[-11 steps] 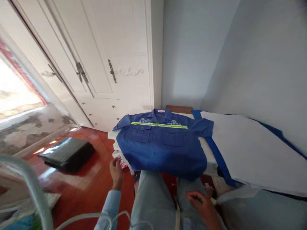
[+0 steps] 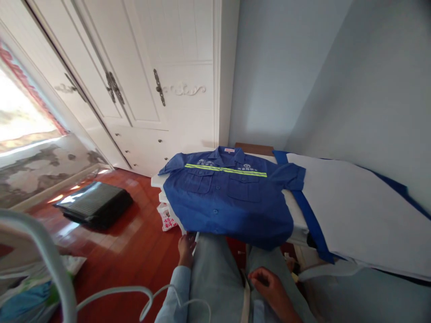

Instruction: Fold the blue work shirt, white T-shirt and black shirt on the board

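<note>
A blue short-sleeved work shirt [image 2: 224,213] lies spread face up, collar away from me, with a yellow-green stripe and white lettering across its chest. Its lower hem hangs over the near edge towards my knees. My left hand [image 2: 186,249] is beside my left knee, just below the shirt's lower left corner, with its fingers loosely stretched and nothing visible in them. Above my right thigh, my right hand [image 2: 272,289] is curled, thumb and forefinger close together. I see nothing between them. Neither hand touches the shirt.
A white sheet-like piece [image 2: 363,206] with blue cloth under it lies at right. A red-printed white bag [image 2: 166,219] hangs low at left. On the floor rests a dark striped bundle [image 2: 96,204]. A pale curved tube [image 2: 55,269] and cable [image 2: 117,289] cross the lower left.
My left hand has moved right and down, away from the printed bag to beside my knee, its fingers loosening. My right hand has shifted slightly left. The shirt still lies flat.
</note>
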`<action>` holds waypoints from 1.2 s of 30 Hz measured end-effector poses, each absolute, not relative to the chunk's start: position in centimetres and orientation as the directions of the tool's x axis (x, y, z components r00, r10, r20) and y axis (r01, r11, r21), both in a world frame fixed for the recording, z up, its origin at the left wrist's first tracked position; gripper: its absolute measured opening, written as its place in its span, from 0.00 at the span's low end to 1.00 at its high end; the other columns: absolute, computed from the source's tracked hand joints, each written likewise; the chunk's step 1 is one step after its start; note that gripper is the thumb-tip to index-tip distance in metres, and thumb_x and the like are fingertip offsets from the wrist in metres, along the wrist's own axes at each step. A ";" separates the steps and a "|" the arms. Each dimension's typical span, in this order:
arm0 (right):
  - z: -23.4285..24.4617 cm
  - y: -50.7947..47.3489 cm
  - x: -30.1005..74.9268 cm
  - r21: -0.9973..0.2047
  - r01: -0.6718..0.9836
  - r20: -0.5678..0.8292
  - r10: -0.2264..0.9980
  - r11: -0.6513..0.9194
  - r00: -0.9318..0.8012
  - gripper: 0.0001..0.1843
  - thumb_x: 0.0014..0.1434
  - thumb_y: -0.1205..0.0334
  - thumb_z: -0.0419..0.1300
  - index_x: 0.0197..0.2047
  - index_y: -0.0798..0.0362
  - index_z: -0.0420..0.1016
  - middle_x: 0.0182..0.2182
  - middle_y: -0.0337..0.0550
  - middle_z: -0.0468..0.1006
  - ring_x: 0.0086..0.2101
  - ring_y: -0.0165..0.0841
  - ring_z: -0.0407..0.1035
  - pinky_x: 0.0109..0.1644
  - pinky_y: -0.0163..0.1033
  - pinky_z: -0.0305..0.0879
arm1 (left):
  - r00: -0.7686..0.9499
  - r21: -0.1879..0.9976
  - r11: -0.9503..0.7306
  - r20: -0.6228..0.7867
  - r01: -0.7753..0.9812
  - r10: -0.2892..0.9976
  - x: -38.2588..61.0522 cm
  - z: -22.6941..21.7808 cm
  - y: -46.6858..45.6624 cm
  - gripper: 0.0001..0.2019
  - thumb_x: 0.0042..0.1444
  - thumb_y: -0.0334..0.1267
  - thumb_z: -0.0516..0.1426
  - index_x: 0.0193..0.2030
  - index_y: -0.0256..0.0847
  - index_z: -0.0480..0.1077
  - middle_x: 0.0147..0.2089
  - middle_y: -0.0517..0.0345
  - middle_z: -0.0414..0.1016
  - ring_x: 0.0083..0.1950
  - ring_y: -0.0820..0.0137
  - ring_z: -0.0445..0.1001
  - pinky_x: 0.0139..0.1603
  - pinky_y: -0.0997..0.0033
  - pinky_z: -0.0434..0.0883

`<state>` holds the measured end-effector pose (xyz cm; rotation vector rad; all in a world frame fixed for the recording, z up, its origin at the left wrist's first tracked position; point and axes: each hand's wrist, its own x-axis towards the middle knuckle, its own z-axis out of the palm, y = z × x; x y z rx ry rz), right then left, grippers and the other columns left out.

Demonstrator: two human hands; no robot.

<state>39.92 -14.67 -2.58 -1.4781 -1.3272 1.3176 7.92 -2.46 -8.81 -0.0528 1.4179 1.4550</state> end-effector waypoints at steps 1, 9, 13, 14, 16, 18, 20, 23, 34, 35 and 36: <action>-2.6 -14.8 39.9 -0.961 0.205 -0.206 0.976 -0.188 -0.072 0.15 0.50 0.48 0.63 0.26 0.51 0.73 0.32 0.51 0.83 0.37 0.46 0.77 0.45 0.45 0.70 | -0.421 0.659 0.270 -0.690 -0.702 0.589 8.1 -9.1 -2.6 0.07 0.52 0.29 0.58 0.38 0.43 0.66 0.33 0.57 0.72 0.34 0.66 0.78 0.34 0.69 0.74; -4.0 -14.6 39.6 -0.965 0.065 -0.258 0.963 -0.254 -0.082 0.16 0.47 0.48 0.67 0.25 0.49 0.67 0.30 0.49 0.83 0.37 0.47 0.77 0.44 0.46 0.69 | -0.177 0.383 0.174 -0.723 -0.907 0.668 7.0 -8.0 -2.8 0.03 0.53 0.32 0.53 0.36 0.41 0.64 0.37 0.49 0.73 0.39 0.61 0.80 0.40 0.58 0.79; -3.6 -13.1 40.1 -0.884 -0.225 -0.423 0.906 -0.409 0.014 0.22 0.41 0.45 0.72 0.26 0.48 0.66 0.34 0.49 0.84 0.43 0.48 0.78 0.44 0.46 0.71 | -0.150 0.333 0.122 -0.684 -0.935 0.714 7.1 -7.5 -1.5 0.02 0.54 0.32 0.54 0.34 0.42 0.64 0.33 0.54 0.72 0.35 0.65 0.77 0.40 0.60 0.77; -3.3 -12.6 40.2 -0.839 -0.312 -0.478 0.878 -0.446 0.030 0.23 0.38 0.46 0.73 0.27 0.48 0.67 0.36 0.49 0.84 0.45 0.49 0.77 0.45 0.47 0.71 | -0.152 0.329 0.107 -0.671 -0.938 0.726 7.2 -7.5 -1.2 0.02 0.54 0.32 0.54 0.34 0.42 0.64 0.32 0.55 0.72 0.34 0.66 0.77 0.40 0.61 0.77; -2.6 -11.7 40.5 -0.754 -0.441 -0.549 0.836 -0.486 0.017 0.24 0.35 0.48 0.76 0.29 0.49 0.70 0.39 0.48 0.84 0.47 0.49 0.77 0.47 0.48 0.72 | -0.161 0.328 0.082 -0.649 -0.941 0.743 7.4 -7.4 -0.9 0.02 0.55 0.32 0.55 0.33 0.42 0.65 0.31 0.57 0.72 0.33 0.67 0.76 0.41 0.62 0.76; -2.2 -11.2 40.5 -0.723 -0.483 -0.553 0.833 -0.494 -0.026 0.24 0.36 0.50 0.77 0.32 0.50 0.73 0.42 0.48 0.84 0.47 0.48 0.77 0.49 0.48 0.72 | -0.175 0.329 0.059 -0.636 -0.942 0.752 7.4 -7.4 -1.0 0.02 0.55 0.32 0.55 0.33 0.42 0.66 0.31 0.57 0.73 0.34 0.67 0.76 0.42 0.62 0.75; -2.3 -11.1 40.1 -0.729 -0.471 -0.533 0.844 -0.497 -0.065 0.24 0.39 0.52 0.77 0.37 0.50 0.75 0.44 0.48 0.83 0.47 0.46 0.77 0.51 0.47 0.72 | -0.187 0.332 0.046 -0.636 -0.942 0.748 7.3 -7.4 -1.1 0.01 0.56 0.33 0.55 0.35 0.42 0.66 0.33 0.56 0.74 0.36 0.67 0.77 0.43 0.62 0.75; -3.0 -11.2 39.2 -0.729 -0.492 -0.535 0.844 -0.477 -0.026 0.30 0.38 0.53 0.77 0.43 0.49 0.73 0.44 0.47 0.82 0.46 0.46 0.78 0.49 0.48 0.73 | -0.188 0.338 0.066 -0.662 -0.939 0.726 6.7 -7.5 -1.2 0.03 0.58 0.38 0.56 0.35 0.43 0.66 0.34 0.55 0.73 0.36 0.65 0.77 0.43 0.59 0.75; -6.3 -10.9 40.6 -0.799 -0.489 -0.525 0.803 -0.350 0.283 0.54 0.35 0.53 0.75 0.63 0.41 0.54 0.41 0.39 0.80 0.38 0.45 0.79 0.47 0.51 0.75 | -0.290 0.564 0.114 -0.575 -0.818 0.765 4.4 -5.6 1.5 0.03 0.53 0.32 0.55 0.34 0.43 0.68 0.28 0.58 0.74 0.31 0.65 0.75 0.36 0.64 0.75; -6.5 -11.0 41.0 -0.812 -0.474 -0.510 0.810 -0.341 0.290 0.54 0.36 0.52 0.75 0.64 0.40 0.54 0.43 0.40 0.80 0.39 0.45 0.79 0.47 0.51 0.75 | -0.288 0.584 0.131 -0.567 -0.801 0.772 4.3 -5.5 1.6 0.03 0.52 0.32 0.56 0.34 0.43 0.69 0.28 0.57 0.75 0.31 0.64 0.76 0.36 0.64 0.75; -6.5 -11.0 41.3 -0.819 -0.466 -0.499 0.817 -0.334 0.291 0.53 0.37 0.52 0.74 0.64 0.40 0.53 0.45 0.42 0.79 0.40 0.45 0.79 0.47 0.51 0.75 | -0.283 0.599 0.146 -0.562 -0.787 0.777 4.2 -5.4 1.5 0.03 0.52 0.32 0.57 0.34 0.42 0.70 0.28 0.57 0.76 0.32 0.63 0.76 0.36 0.64 0.75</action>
